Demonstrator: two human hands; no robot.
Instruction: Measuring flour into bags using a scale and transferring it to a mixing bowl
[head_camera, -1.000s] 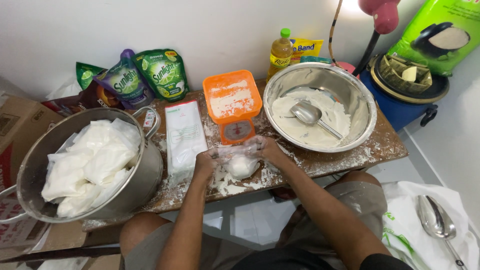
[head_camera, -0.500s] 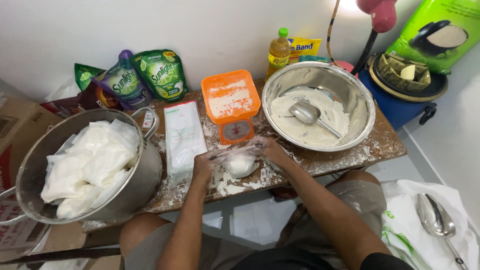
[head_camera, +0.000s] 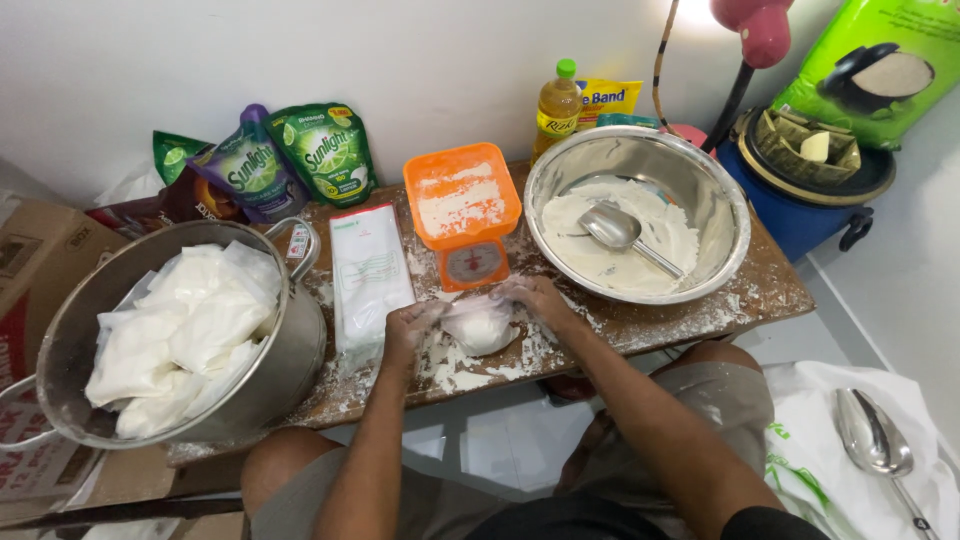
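Flour-dusted wooden bench (head_camera: 760, 290) against a white wall carries a large pot of filled white bags (head_camera: 180, 330), a steel bowl of flour (head_camera: 640, 215) and an orange scale (head_camera: 462, 210). At its front edge, left hand (head_camera: 408, 325) and right hand (head_camera: 535, 300) each close their grip on a small clear bag of flour (head_camera: 480, 325); twisting its neck tight and upright should keep powder from spilling.

A plain white wall (head_camera: 420, 60) rises behind the low wooden table (head_camera: 770, 285), whose brown top is dusted with white powder. Pale floor tiles (head_camera: 500, 450) show below it. Bright light glares at top right.
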